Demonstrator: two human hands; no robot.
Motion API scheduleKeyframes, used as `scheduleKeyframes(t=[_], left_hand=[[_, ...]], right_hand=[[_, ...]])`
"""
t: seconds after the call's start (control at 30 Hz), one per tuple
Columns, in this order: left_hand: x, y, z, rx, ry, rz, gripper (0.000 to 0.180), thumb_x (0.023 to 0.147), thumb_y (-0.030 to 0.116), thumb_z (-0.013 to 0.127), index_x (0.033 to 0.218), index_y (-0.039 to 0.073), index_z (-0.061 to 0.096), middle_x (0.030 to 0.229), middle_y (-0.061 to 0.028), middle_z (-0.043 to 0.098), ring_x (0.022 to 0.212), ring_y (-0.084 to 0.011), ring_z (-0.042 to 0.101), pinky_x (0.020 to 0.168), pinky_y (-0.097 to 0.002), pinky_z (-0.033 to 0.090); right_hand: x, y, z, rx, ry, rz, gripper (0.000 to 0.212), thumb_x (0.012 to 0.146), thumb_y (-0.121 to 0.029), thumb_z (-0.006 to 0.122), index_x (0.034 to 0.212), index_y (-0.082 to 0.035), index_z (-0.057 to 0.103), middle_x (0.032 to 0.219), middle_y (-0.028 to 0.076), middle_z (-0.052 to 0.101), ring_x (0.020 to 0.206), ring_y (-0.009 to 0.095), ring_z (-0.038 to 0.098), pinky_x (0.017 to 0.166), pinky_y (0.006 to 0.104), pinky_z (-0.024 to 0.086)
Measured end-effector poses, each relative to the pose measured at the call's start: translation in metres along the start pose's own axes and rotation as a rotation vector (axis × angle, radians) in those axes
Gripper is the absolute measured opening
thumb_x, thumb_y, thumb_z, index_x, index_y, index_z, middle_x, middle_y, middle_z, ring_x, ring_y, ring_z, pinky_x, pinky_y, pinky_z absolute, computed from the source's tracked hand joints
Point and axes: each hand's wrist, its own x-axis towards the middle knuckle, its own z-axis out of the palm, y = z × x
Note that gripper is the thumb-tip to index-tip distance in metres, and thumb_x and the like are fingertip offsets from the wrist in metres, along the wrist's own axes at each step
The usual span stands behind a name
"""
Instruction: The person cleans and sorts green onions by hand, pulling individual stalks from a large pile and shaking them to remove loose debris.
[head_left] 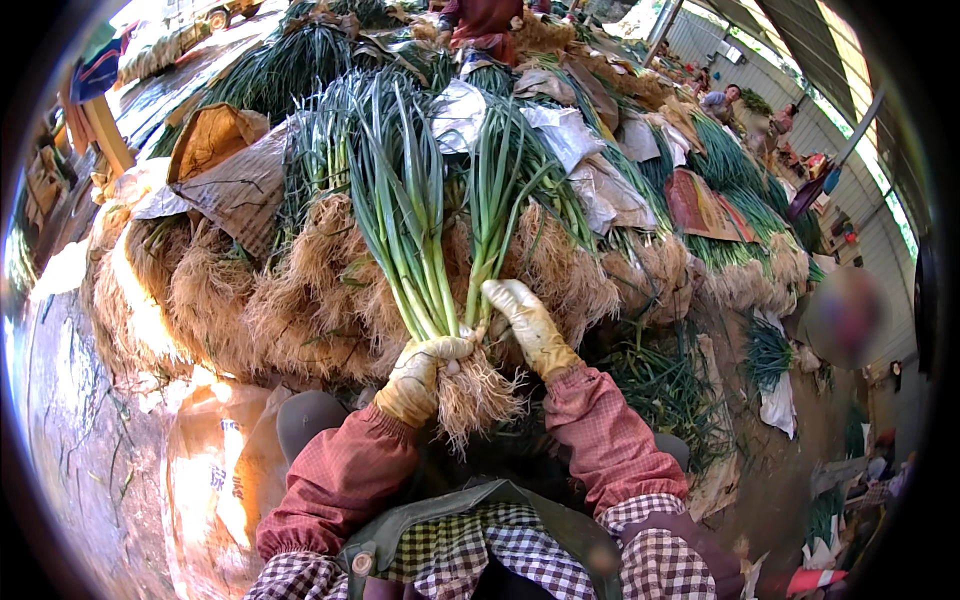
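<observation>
My left hand [416,378], in a yellowish work glove, is closed around the lower stalks of a bunch of green onions [412,230]. The long leaves point away from me, and the pale, stringy roots [474,398] hang below the glove. Opposite it, my right hand [530,325], gloved the same way, curls its fingers against a slimmer group of green onion stalks [488,235] that leans to the right. Both groups meet at the root end between my hands. The right fingertips are partly hidden behind the stalks.
A long heap of green onions stretches across in front, its tangled roots [220,300] facing me. White sacking [610,190] and brown sacking [235,185] lie over it. An orange sack [225,480] is at my left, loose leaves [665,395] at my right. Other people work farther back.
</observation>
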Motion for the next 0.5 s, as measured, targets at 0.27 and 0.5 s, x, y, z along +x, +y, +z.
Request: scheduleKeyframes(t=[0.27,0.5], left_hand=[[-0.003,-0.004,0.002,-0.083,0.022,-0.017,0.025,0.072,0.000,0.063,0.097,0.000,0.061,0.076,-0.0037,0.060,0.058,-0.0121,0.053,0.056,-0.0242,0.048],[-0.008,-0.003,-0.005,0.136,0.003,0.033,0.025,0.070,0.005,0.062,0.094,-0.001,0.064,0.084,-0.0042,0.064,0.057,-0.0083,0.049,0.054,-0.0195,0.040]], right_hand=[[0.026,0.030,0.013,-0.014,0.122,-0.032,0.014,0.090,-0.015,0.053,0.086,-0.003,0.058,0.075,0.004,0.059,0.054,0.011,0.050,0.050,0.0229,0.043],[0.081,-0.048,-0.052,-1.334,0.481,-0.336,0.048,0.084,-0.040,0.062,0.104,0.003,0.054,0.098,0.014,0.059,0.087,0.027,0.059,0.073,0.0430,0.048]])
